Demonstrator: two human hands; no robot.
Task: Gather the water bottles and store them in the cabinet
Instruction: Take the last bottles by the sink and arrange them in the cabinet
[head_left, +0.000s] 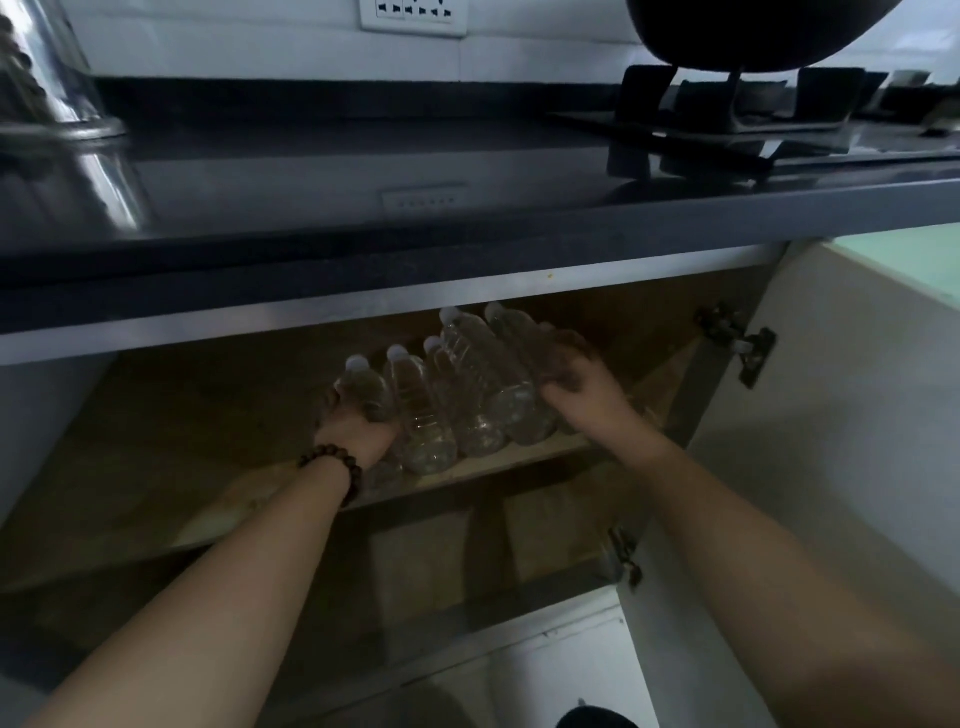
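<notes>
Under dark countertop, open cabinet shelf, left hand and right hand clasping water bottles.

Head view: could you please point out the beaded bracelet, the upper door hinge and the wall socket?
beaded bracelet (337, 470), head view, beads across the left wrist.
upper door hinge (748, 348), head view, its dark metal arm.
wall socket (413, 15), head view, white faceplate.

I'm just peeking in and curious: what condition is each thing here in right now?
water bottles: capped, clustered on the cabinet shelf, leaning back.
cabinet door: swung open to the right.
cabinet shelf: bare to the left of the bottles.
left hand: wrapped on the leftmost bottle.
right hand: gripping the rightmost bottle.
wok: sitting on the stove stand.
</notes>
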